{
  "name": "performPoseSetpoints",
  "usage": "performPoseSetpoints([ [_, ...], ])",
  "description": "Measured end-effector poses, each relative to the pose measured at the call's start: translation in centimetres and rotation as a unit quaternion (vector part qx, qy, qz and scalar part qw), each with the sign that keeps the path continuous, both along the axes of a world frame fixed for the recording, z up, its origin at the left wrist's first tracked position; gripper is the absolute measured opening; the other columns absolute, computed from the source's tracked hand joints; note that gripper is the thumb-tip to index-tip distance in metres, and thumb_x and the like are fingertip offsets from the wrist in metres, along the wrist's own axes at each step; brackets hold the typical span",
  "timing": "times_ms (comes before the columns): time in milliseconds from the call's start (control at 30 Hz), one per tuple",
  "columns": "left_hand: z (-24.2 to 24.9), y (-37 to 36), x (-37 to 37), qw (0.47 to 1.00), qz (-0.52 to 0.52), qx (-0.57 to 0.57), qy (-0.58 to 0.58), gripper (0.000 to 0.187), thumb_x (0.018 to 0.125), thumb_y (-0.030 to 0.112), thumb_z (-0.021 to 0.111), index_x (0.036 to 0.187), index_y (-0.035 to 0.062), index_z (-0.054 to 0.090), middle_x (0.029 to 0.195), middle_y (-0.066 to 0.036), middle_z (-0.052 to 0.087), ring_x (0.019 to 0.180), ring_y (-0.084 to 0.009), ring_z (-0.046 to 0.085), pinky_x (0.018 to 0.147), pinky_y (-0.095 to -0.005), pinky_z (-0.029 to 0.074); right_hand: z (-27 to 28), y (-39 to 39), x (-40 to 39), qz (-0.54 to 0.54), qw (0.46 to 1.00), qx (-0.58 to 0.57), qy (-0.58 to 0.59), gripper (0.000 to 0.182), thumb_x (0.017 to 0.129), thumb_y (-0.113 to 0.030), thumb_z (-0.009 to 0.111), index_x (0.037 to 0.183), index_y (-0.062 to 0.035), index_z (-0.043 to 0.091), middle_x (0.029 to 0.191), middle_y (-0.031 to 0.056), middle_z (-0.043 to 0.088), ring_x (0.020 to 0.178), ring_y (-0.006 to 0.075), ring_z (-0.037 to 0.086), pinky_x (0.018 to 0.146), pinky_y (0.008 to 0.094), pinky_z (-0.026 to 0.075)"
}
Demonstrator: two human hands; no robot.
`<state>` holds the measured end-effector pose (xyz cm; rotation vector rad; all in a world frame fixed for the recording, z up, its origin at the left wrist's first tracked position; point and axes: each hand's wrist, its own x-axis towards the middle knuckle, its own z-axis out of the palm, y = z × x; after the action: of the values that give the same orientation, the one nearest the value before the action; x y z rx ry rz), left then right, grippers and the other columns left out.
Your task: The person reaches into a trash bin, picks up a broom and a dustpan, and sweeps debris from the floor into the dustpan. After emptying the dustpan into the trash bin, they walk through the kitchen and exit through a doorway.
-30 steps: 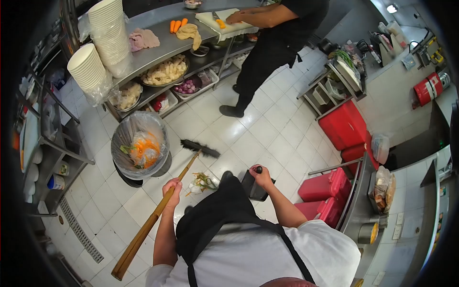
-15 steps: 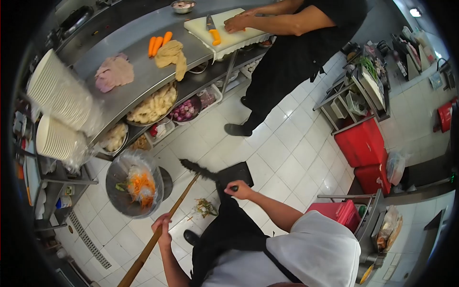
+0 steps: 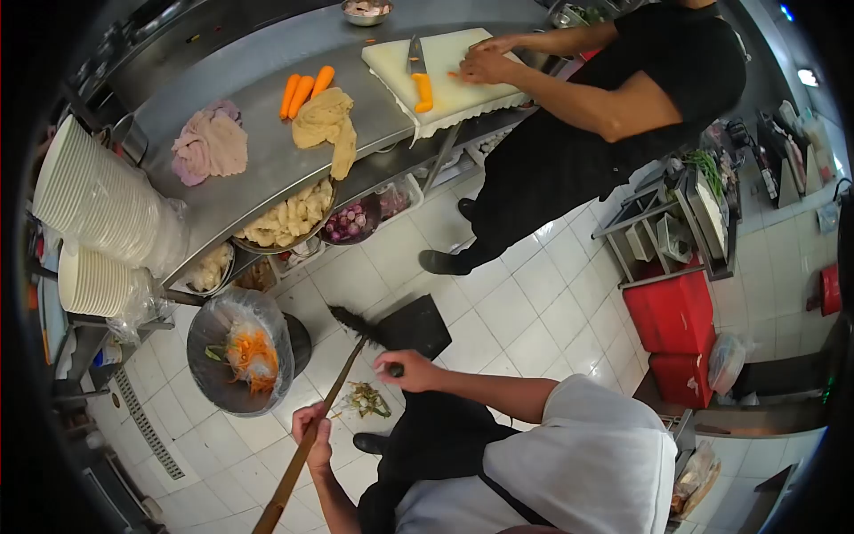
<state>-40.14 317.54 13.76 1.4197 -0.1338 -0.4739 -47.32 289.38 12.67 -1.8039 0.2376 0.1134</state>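
Observation:
My left hand (image 3: 311, 436) is wrapped round the long wooden stick of a broom (image 3: 294, 465), which slants from the lower edge up to a dark bristle head (image 3: 352, 326) near the floor. In my right hand (image 3: 411, 370) is the dark handle of a long-handled dustpan (image 3: 416, 326). Its black pan is beside the broom head, touching or very close to it. A small heap of vegetable scraps (image 3: 366, 400) lies on the tiles between my hands, near my shoe. Just left of the broom stands a lined bin (image 3: 201, 360) holding orange peelings.
Along a steel counter (image 3: 267, 142), a person in black works at a white cutting board (image 3: 391, 59) with a yellow-handled knife (image 3: 421, 84). Carrots (image 3: 301, 93) and cloths lie nearby. Stacked white containers (image 3: 98, 191) rise at left; red boxes (image 3: 672, 311) stand at right.
My right hand has moved left and down with the dustpan handle, nearer the broom stick. The broom head sits slightly lower and left. The view has shifted, and the other person's hands have moved.

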Motion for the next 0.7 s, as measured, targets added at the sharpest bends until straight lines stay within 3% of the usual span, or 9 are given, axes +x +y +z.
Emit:
performPoseSetpoints([
  [167, 1.8, -4.9, 0.2, 0.997, -0.07, -0.004, -0.036, 0.054, 0.073, 0.02, 0.075, 0.116, 0.0025, 0.048, 0.109, -0.011, 0.058, 0.107, -0.0224, 0.055, 0.094, -0.0321, 0.042, 7.8, 5.2, 3.3, 0.007, 0.988, 0.126, -0.094, 0.071, 0.07, -0.016, 0.08, 0.13, -0.0083, 0.043, 0.107, 0.0071, 0.052, 0.099, 0.0174, 0.053, 0.089, 0.0315, 0.042],
  [233, 1.3, -6.2, -0.8, 0.999, -0.016, -0.026, -0.012, 0.041, 0.074, 0.014, 0.073, 0.107, 0.0031, 0.052, 0.1, -0.009, 0.06, 0.099, -0.0204, 0.058, 0.088, -0.0301, 0.044, 8.1, 7.4, 3.8, 0.019, 0.967, 0.236, -0.1, 0.07, 0.078, -0.023, 0.074, 0.135, -0.0092, 0.036, 0.108, 0.0073, 0.05, 0.107, 0.019, 0.048, 0.095, 0.0346, 0.036],
  [300, -0.2, -6.4, -2.3, 0.998, 0.05, -0.029, 0.009, 0.038, 0.074, 0.013, 0.073, 0.105, 0.0033, 0.053, 0.098, -0.009, 0.06, 0.097, -0.0198, 0.058, 0.086, -0.03, 0.044, 8.4, 8.2, 4.1, 0.128, 0.975, 0.17, -0.063, 0.065, 0.087, -0.037, 0.06, 0.138, -0.0074, 0.032, 0.106, 0.0079, 0.049, 0.115, 0.0235, 0.04, 0.102, 0.0397, 0.026],
  [333, -0.6, -6.6, -2.5, 0.998, 0.058, -0.022, 0.018, 0.036, 0.074, 0.012, 0.072, 0.104, 0.0034, 0.053, 0.098, -0.008, 0.06, 0.096, -0.0195, 0.058, 0.086, -0.0299, 0.045, 9.9, 8.2, 4.0, 0.125, 0.977, 0.122, -0.126, 0.068, 0.091, -0.047, 0.046, 0.141, -0.0055, 0.026, 0.123, 0.0137, 0.045, 0.128, 0.0292, 0.029, 0.106, 0.0435, 0.017],
  [433, -1.1, -6.1, -3.1, 0.999, 0.039, 0.0, 0.023, 0.032, 0.075, 0.009, 0.071, 0.1, 0.0036, 0.054, 0.095, -0.008, 0.06, 0.092, -0.0187, 0.058, 0.084, -0.0297, 0.045, 10.7, 8.0, 4.7, 0.197, 0.971, 0.063, -0.117, 0.076, 0.09, -0.051, 0.043, 0.145, -0.0036, 0.018, 0.143, 0.0195, 0.028, 0.137, 0.0331, 0.018, 0.109, 0.0465, 0.013],
  [467, -1.1, -5.9, -2.9, 0.999, 0.03, 0.006, 0.026, 0.03, 0.075, 0.009, 0.071, 0.099, 0.0037, 0.054, 0.094, -0.007, 0.06, 0.091, -0.0184, 0.058, 0.083, -0.0296, 0.045, 13.3, 6.3, 6.0, 0.216, 0.965, 0.07, -0.131, 0.079, 0.091, -0.051, 0.04, 0.147, -0.0042, 0.01, 0.152, 0.0213, 0.006, 0.142, 0.0332, 0.002, 0.111, 0.0492, 0.007],
  [533, -1.4, -5.0, -2.6, 0.999, 0.01, 0.015, 0.032, 0.027, 0.075, 0.007, 0.07, 0.097, 0.0039, 0.054, 0.093, -0.007, 0.06, 0.089, -0.0178, 0.058, 0.081, -0.0295, 0.046, 19.3, 2.5, 8.4, 0.161, 0.936, 0.173, -0.26, 0.084, 0.089, -0.059, 0.036, 0.147, -0.0048, 0.006, 0.152, 0.0212, 0.003, 0.141, 0.0352, -0.004, 0.111, 0.0513, 0.003],
  [600, -1.1, -4.2, -2.5, 0.999, -0.001, 0.038, 0.029, 0.025, 0.075, 0.006, 0.07, 0.095, 0.0041, 0.055, 0.091, -0.006, 0.06, 0.087, -0.0172, 0.058, 0.08, -0.0294, 0.046, 23.9, -2.4, 9.9, 0.18, 0.889, 0.131, -0.401, 0.094, 0.085, -0.068, 0.036, 0.147, -0.0053, 0.003, 0.153, 0.0197, -0.006, 0.141, 0.037, -0.007, 0.11, 0.054, 0.001],
  [700, 1.8, -5.1, -2.1, 0.997, 0.031, 0.068, 0.004, 0.016, 0.076, -0.003, 0.065, 0.085, 0.0056, 0.055, 0.085, -0.004, 0.06, 0.078, -0.0144, 0.056, 0.073, -0.0287, 0.046, 27.1, -7.0, 9.3, 0.194, 0.842, 0.135, -0.484, 0.093, 0.085, -0.067, 0.036, 0.147, -0.0061, 0.004, 0.152, 0.0184, -0.005, 0.14, 0.0363, -0.006, 0.11, 0.0537, 0.001],
])
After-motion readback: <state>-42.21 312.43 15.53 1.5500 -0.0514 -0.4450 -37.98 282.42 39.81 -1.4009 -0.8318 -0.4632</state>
